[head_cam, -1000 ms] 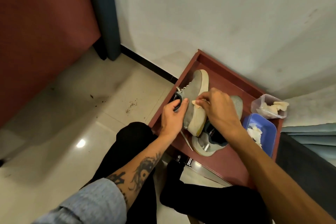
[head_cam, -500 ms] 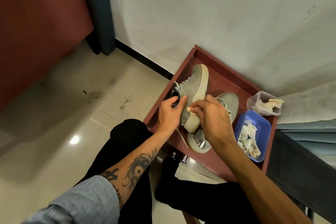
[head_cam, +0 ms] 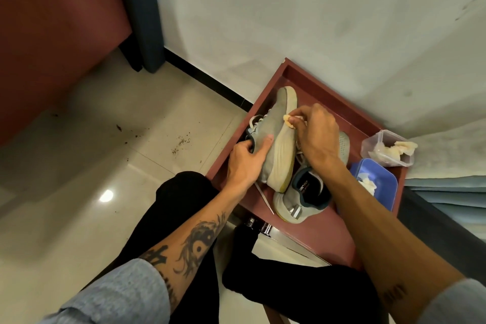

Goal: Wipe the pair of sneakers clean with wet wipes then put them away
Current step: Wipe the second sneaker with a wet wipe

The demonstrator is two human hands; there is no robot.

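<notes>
A grey sneaker stands tilted on its side over the red-brown tray table, its pale sole turned toward me. My left hand grips it at the collar, thumb laid on the upper. My right hand pinches a small yellowed wet wipe against the sole's edge near the toe. The second grey sneaker lies flat on the tray under my right wrist, its dark opening showing.
A blue tub holding white wipes and a clear tub with used wipes stand at the tray's right end. The wall is just behind the tray. Bedding lies at the right. My black-trousered knees are below; the tiled floor at the left has crumbs.
My right hand slid the wipe along the sole from the middle toward the toe. The left hand kept its hold on the sneaker.
</notes>
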